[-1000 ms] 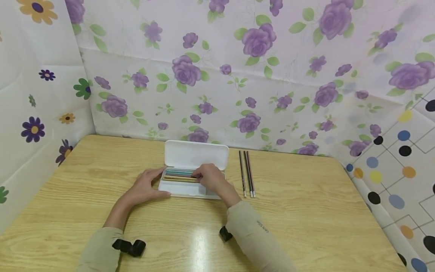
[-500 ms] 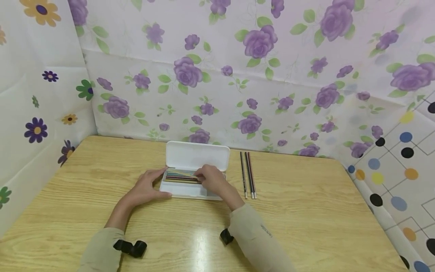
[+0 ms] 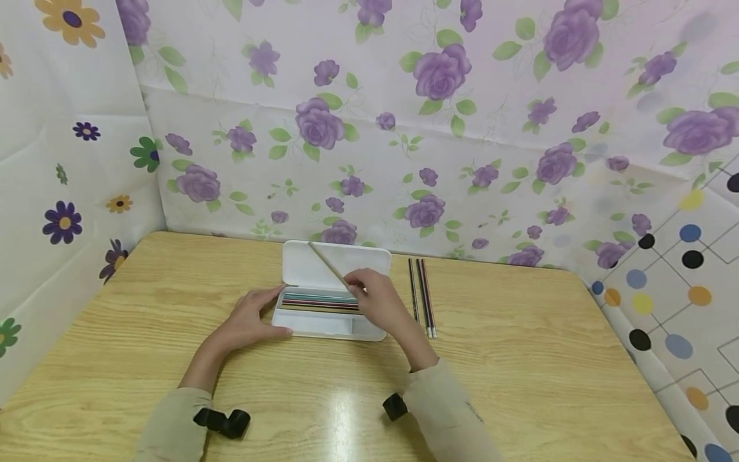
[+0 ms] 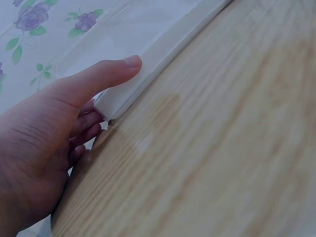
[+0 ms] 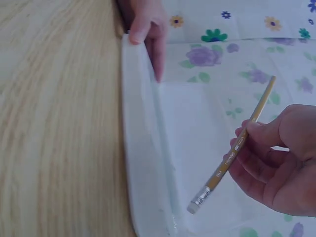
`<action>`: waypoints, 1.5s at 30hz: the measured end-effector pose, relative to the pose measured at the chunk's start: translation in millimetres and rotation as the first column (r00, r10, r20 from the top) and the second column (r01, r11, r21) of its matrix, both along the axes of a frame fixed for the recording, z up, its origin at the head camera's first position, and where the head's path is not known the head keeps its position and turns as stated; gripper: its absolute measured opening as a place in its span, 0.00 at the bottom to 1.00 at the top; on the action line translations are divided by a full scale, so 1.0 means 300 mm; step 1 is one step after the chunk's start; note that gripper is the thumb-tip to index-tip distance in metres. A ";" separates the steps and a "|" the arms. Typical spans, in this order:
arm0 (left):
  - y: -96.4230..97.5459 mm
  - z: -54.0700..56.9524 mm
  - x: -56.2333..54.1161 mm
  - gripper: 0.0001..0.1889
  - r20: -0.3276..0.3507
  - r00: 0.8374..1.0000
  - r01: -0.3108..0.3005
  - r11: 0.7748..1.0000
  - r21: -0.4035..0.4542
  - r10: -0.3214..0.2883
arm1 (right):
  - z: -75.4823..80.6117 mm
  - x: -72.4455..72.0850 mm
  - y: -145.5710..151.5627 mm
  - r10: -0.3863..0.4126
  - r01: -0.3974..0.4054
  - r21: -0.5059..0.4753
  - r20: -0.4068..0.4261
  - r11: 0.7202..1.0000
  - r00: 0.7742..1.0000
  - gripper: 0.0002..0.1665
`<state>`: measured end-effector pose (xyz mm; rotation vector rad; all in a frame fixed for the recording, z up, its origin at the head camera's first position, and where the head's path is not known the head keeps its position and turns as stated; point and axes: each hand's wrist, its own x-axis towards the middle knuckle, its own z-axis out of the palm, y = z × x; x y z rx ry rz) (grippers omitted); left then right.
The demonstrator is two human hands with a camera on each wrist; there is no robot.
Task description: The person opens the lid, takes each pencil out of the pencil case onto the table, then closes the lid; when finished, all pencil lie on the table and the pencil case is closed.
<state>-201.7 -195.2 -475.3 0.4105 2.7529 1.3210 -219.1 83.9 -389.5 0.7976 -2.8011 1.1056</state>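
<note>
Eraser-tipped gold hexagonal pencil (image 5: 228, 159): pinched, tilted, by right hand (image 3: 378, 301), fingers narrow, above open white rectangular case (image 3: 314, 321). Left hand (image 3: 249, 319): wide-spread fingers gripped case's left end. Three dark slender pencils (image 3: 424, 298): lay right, on wood-grain counter (image 3: 519, 333).

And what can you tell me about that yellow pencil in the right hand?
The yellow pencil has a straight, golden barrel with small printing, ending in a silvery, metal-looking band and a pale eraser. Whether its other end is sharpened, I can't tell. The right hand grips it between thumb and fingers. It slants, raised over the white case, and from the head view shows in front of the open lid.
</note>
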 end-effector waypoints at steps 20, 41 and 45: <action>0.007 0.005 0.005 0.52 0.022 1.000 -0.007 1.000 -0.010 0.007 | 0.024 -0.002 0.303 -0.203 0.231 -0.173 0.164 0.958 0.965 0.16; 0.007 0.010 0.007 0.51 -0.020 1.000 0.010 1.000 -0.022 -0.010 | -0.118 -0.092 0.532 -0.390 0.439 -0.063 0.359 0.896 0.848 0.18; 0.009 0.009 0.006 0.51 -0.013 1.000 0.010 1.000 -0.025 -0.010 | -0.149 -0.102 0.537 -0.427 0.455 0.006 0.355 0.891 0.831 0.17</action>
